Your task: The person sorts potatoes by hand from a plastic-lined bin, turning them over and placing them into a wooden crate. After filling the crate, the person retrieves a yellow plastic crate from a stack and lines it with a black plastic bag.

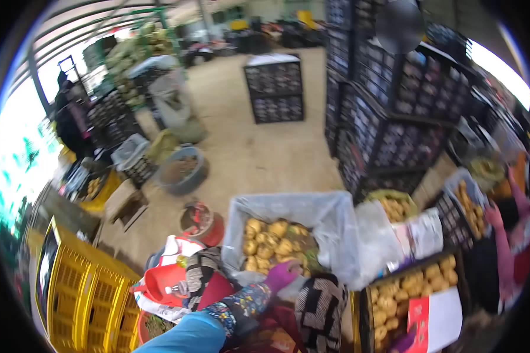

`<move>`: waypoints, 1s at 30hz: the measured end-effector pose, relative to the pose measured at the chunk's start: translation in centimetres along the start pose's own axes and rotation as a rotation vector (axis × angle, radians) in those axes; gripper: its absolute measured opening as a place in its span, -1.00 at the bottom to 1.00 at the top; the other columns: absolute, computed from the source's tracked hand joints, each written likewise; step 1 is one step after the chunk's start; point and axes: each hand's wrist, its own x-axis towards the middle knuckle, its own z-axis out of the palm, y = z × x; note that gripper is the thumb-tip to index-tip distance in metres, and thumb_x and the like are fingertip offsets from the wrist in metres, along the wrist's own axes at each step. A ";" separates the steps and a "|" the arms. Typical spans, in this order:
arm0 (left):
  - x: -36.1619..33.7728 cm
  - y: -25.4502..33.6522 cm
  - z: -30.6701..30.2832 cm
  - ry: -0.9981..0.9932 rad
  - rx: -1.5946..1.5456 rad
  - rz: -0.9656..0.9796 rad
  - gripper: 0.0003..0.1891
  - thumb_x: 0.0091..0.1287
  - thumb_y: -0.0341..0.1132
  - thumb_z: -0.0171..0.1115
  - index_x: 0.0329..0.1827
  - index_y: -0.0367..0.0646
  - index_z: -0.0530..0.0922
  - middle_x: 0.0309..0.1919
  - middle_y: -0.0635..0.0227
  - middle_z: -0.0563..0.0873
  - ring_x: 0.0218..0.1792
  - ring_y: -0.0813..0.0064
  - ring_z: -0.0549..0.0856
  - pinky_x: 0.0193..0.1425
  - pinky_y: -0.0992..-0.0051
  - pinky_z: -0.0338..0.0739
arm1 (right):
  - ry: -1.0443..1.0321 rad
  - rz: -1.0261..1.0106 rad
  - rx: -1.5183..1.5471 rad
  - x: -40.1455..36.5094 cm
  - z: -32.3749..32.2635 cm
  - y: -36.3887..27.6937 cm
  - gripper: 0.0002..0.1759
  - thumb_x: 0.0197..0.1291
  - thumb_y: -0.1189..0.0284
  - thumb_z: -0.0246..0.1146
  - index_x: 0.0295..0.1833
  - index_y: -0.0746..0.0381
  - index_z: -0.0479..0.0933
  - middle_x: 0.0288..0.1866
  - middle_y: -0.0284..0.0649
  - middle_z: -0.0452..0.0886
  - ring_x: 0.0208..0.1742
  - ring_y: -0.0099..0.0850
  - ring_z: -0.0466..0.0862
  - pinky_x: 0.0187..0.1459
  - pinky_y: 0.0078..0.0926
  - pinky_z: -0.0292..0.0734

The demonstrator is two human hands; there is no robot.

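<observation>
My left hand (284, 275), in a purple glove below a floral cuff and a blue sleeve, reaches over the near side of a crate (339, 235) lined with clear plastic. Its fingers are curled down close over yellow potatoes (266, 240) heaped inside, and what they grip is hidden. At the bottom right, my right hand (404, 341), also in purple, is low over a dark crate filled with potatoes (388, 303). It sits at the edge of a red-and-white card (436, 320) lying on them, which covers its fingers.
A red basin (165, 286) and a bucket (212, 226) stand left of the lined crate, with stacked yellow crates (88, 288) beyond. Tall black crate stacks (388, 135) rise ahead on the right. Another person's arm (503, 247) is at the far right.
</observation>
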 end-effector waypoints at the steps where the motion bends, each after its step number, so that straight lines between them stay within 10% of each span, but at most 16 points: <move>1: -0.1 0.9 -0.5 0.007 -0.036 0.001 -0.58 0.28 -0.04 0.21 0.11 -0.06 0.57 -0.07 0.14 0.69 -0.04 0.18 0.68 0.07 0.30 0.55 | 0.158 -0.205 -0.264 -0.6 -4.5 -9.4 -0.39 0.27 0.22 0.11 0.37 0.31 0.29 0.35 -0.01 0.38 0.28 -0.10 0.43 0.27 -0.22 0.34; 3: -0.1 2.1 -1.5 -0.009 -0.088 -0.044 -0.65 0.34 -0.15 0.18 0.08 -0.14 0.60 -0.06 0.19 0.72 -0.04 0.36 0.69 0.07 0.42 0.54 | 0.356 -0.336 -0.304 -1.4 -6.8 -15.9 -0.41 0.36 0.26 -0.05 0.45 0.26 0.22 0.42 -0.06 0.35 0.42 -0.11 0.34 0.41 -0.17 0.22; 7: 2.4 1.9 -1.7 0.116 -0.605 -0.301 -0.70 0.35 -0.27 0.17 0.03 -0.27 0.60 -0.12 0.21 0.68 -0.07 0.50 0.62 0.09 0.50 0.48 | -0.178 -0.174 -0.292 2.0 -4.1 -15.6 -0.31 0.31 0.21 0.03 0.49 0.24 0.14 0.42 0.10 0.31 0.44 0.01 0.29 0.41 -0.14 0.20; 10: 5.1 9.8 -4.5 0.185 -0.466 0.154 -0.65 0.36 -0.19 0.17 0.06 -0.25 0.55 -0.16 0.26 0.62 -0.15 0.50 0.56 -0.04 0.50 0.45 | -0.464 -0.188 -0.754 2.6 -0.9 -14.5 -0.23 0.22 -0.05 0.13 0.45 0.11 0.24 0.33 0.08 0.42 0.26 0.05 0.48 0.20 -0.15 0.45; 12: 7.3 15.6 -3.5 0.314 -0.386 0.516 -0.66 0.40 -0.12 0.14 0.07 -0.18 0.55 -0.25 0.37 0.62 -0.30 0.59 0.54 -0.18 0.57 0.44 | -0.227 -0.365 -0.633 2.4 0.0 -14.0 -0.27 0.24 -0.03 0.13 0.41 0.15 0.28 0.29 0.06 0.46 0.21 -0.01 0.52 0.15 -0.19 0.48; 15: 9.1 26.5 0.9 -0.117 -1.215 -0.088 -0.59 0.43 -0.07 0.10 0.20 -0.12 0.47 -0.02 0.34 0.59 -0.13 0.55 0.54 -0.04 0.52 0.44 | 0.107 -0.531 -0.517 -0.7 -1.9 -11.8 -0.33 0.26 0.02 0.14 0.36 0.21 0.34 0.23 0.02 0.51 0.13 -0.09 0.58 0.07 -0.26 0.53; 17: 9.4 27.6 7.3 -0.260 -1.339 -0.121 -0.54 0.41 -0.07 0.12 0.27 -0.11 0.41 0.03 0.28 0.58 -0.04 0.49 0.54 0.05 0.45 0.44 | 0.113 -0.205 0.450 -3.8 -1.4 -10.9 -0.42 0.20 0.32 0.26 0.26 0.40 0.36 0.14 -0.01 0.52 0.14 -0.18 0.54 0.10 -0.32 0.48; 18: 8.8 27.6 12.8 -0.388 -1.402 -0.159 -0.51 0.41 -0.07 0.13 0.31 -0.11 0.38 0.06 0.25 0.57 0.00 0.46 0.54 0.09 0.41 0.44 | 0.133 -0.218 0.091 -6.0 -4.8 -12.8 -0.47 0.17 0.37 0.28 0.22 0.38 0.40 0.07 0.01 0.57 0.15 -0.14 0.54 0.13 -0.26 0.46; 21: 8.3 19.0 22.7 0.114 -0.054 0.862 -0.48 0.33 -0.23 0.11 0.37 -0.03 0.31 -0.13 0.07 0.67 -0.19 0.11 0.66 -0.12 0.14 0.53 | 0.331 0.065 0.308 -13.8 -7.9 -14.4 -0.54 0.19 0.36 0.26 0.17 0.32 0.45 0.00 0.03 0.59 0.03 -0.06 0.58 0.11 -0.22 0.45; 25: 7.5 11.0 26.5 -0.457 -0.160 0.435 -0.54 0.30 -0.21 0.14 0.25 -0.11 0.34 -0.11 0.07 0.65 -0.13 0.11 0.64 -0.07 0.15 0.53 | 0.307 0.754 0.502 -22.5 -13.0 -15.4 -0.62 0.32 0.32 0.17 0.16 0.28 0.46 0.05 -0.01 0.58 0.13 -0.19 0.55 0.13 -0.31 0.43; 30: 7.3 3.8 26.8 -0.759 -0.121 0.111 -0.58 0.28 -0.19 0.17 0.10 -0.23 0.37 -0.09 0.06 0.62 -0.07 0.12 0.62 -0.02 0.17 0.53 | 0.359 1.554 1.445 -27.7 -6.1 -8.3 -0.40 0.32 -0.01 0.08 0.26 0.21 0.37 0.23 -0.02 0.44 0.20 -0.07 0.47 0.18 -0.19 0.38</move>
